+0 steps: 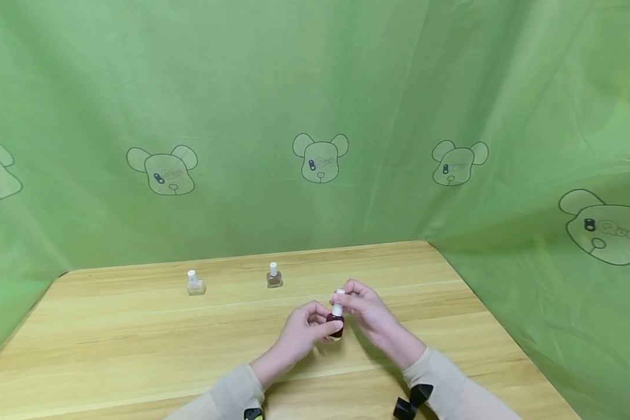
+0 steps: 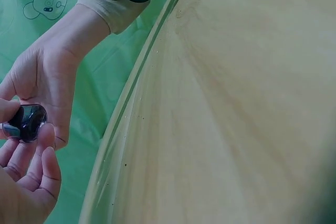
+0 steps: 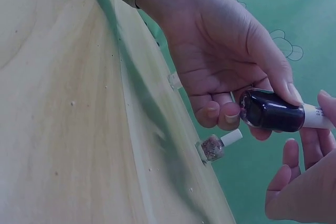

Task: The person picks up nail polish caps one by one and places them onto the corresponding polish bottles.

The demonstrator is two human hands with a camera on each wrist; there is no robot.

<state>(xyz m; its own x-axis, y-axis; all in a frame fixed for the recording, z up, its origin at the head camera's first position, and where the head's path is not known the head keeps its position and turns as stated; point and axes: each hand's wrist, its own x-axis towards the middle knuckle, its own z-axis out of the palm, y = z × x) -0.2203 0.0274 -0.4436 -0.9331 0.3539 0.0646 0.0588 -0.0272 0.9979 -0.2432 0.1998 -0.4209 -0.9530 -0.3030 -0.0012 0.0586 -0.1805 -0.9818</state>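
A nail polish bottle with dark polish (image 1: 335,326) and a white cap (image 3: 317,116) is held between both hands above the table. My left hand (image 1: 301,333) grips the glass body, thumb on one side and fingers on the other. The thumb and fingers of my right hand (image 1: 370,312) pinch the white cap. In the right wrist view the bottle (image 3: 270,110) lies sideways across the picture, its cap still on the neck. The left wrist view shows the dark base of the bottle (image 2: 30,123) between the fingers.
Two more white-capped nail polish bottles stand toward the back of the wooden table (image 1: 136,338): a clear or pale one (image 1: 196,285) at left and a brownish one (image 1: 274,276) nearer the middle. A green curtain (image 1: 252,87) with bear-head prints hangs behind and beside the table.
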